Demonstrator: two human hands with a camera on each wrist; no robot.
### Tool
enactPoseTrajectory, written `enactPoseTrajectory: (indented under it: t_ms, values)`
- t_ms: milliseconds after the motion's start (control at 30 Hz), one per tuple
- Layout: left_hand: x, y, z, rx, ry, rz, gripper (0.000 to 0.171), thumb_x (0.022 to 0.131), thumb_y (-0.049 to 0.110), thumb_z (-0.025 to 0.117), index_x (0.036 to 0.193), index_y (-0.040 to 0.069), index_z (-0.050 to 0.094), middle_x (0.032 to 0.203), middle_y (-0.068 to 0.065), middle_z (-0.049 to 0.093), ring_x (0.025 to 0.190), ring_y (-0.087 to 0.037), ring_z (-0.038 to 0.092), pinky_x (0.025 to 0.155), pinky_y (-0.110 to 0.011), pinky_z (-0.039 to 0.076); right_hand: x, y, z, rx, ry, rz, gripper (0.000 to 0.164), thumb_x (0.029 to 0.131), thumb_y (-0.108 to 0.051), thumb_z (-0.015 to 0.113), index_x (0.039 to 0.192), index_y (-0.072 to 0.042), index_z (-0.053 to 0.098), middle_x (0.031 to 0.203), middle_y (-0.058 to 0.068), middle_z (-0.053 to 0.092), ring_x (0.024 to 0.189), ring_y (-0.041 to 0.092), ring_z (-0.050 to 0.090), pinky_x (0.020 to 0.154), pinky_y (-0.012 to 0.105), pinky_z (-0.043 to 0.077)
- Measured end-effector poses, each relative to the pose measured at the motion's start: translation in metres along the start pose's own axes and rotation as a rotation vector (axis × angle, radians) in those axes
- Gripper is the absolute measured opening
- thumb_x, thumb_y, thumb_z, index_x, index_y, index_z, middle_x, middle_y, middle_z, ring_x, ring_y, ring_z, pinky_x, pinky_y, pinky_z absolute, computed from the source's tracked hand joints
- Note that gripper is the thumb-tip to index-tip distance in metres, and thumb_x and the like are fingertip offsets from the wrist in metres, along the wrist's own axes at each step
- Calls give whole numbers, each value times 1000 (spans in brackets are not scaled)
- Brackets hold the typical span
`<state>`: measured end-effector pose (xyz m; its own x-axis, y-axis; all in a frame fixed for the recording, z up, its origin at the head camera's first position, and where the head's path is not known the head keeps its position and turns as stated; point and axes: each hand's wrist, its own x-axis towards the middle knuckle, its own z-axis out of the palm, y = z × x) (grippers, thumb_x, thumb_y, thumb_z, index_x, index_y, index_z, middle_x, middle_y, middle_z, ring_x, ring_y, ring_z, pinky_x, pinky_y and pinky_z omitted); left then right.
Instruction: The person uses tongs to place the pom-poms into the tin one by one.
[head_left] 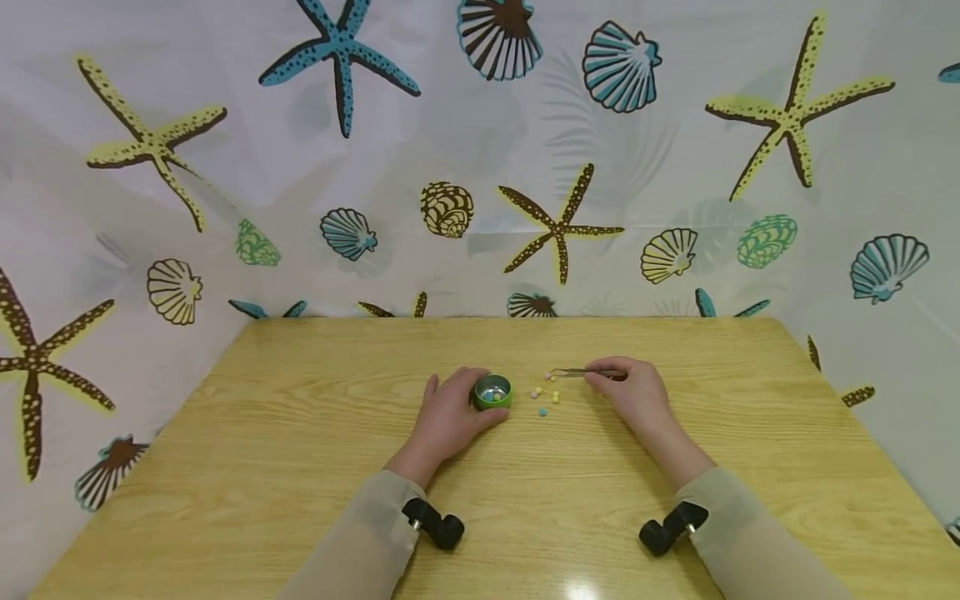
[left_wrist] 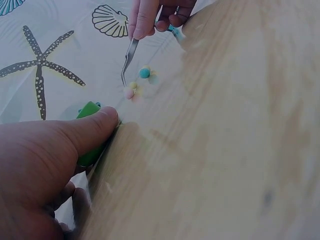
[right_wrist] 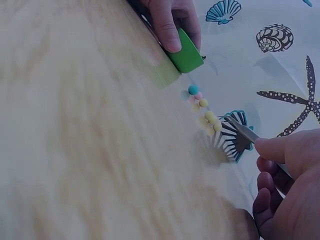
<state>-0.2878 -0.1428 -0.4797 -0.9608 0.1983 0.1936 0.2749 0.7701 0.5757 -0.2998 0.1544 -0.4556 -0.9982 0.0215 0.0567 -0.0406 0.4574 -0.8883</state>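
Observation:
My left hand (head_left: 450,417) grips a small green bowl (head_left: 492,402) with a shiny metal inside, thumb on the near side and fingers around the far left. A few coloured beads (head_left: 492,397) lie in it. My right hand (head_left: 636,396) pinches bent-tip tweezers (head_left: 573,372), pointing left. Their tips are at a pink bead (head_left: 548,377) and a yellow bead; whether they grasp one I cannot tell. Several loose beads lie between bowl and tweezers, among them a blue bead (head_left: 543,412) nearest me and yellow beads (head_left: 556,397). In the right wrist view the tweezers (right_wrist: 242,129) reach toward the beads.
All of this stands on a light wooden table (head_left: 300,467). Behind it and along both sides hangs a white cloth (head_left: 420,275) printed with starfish and shells. Black camera mounts (head_left: 435,523) sit on both sleeved wrists.

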Motion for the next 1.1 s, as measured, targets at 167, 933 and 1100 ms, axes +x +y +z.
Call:
enactPoseTrajectory:
  t_ms: [167, 933, 1100]
  values:
    - [0, 0, 0, -1, -2, -2, 67, 96, 39, 90, 150, 8, 64, 152, -15, 65, 158, -38, 43, 133, -67, 8, 0, 2, -1, 31, 15, 14, 26, 106, -20, 79, 126, -5, 83, 125, 15, 76, 105, 30, 72, 79, 28, 56]
    - [0, 0, 0, 1, -3, -4, 67, 96, 38, 90, 150, 8, 64, 153, -15, 65, 159, -39, 42, 133, -67, 8, 3, 6, -3, -39, 39, 15, 23, 107, -20, 77, 123, -5, 83, 122, 14, 78, 101, 27, 70, 76, 30, 54]
    - [0, 0, 1, 2, -8, -8, 68, 95, 39, 90, 150, 9, 64, 153, -15, 64, 159, -38, 41, 133, -66, 7, 2, 4, -2, -52, 1, 19, 21, 107, -20, 77, 122, -6, 83, 121, 14, 78, 106, 29, 72, 83, 35, 57]
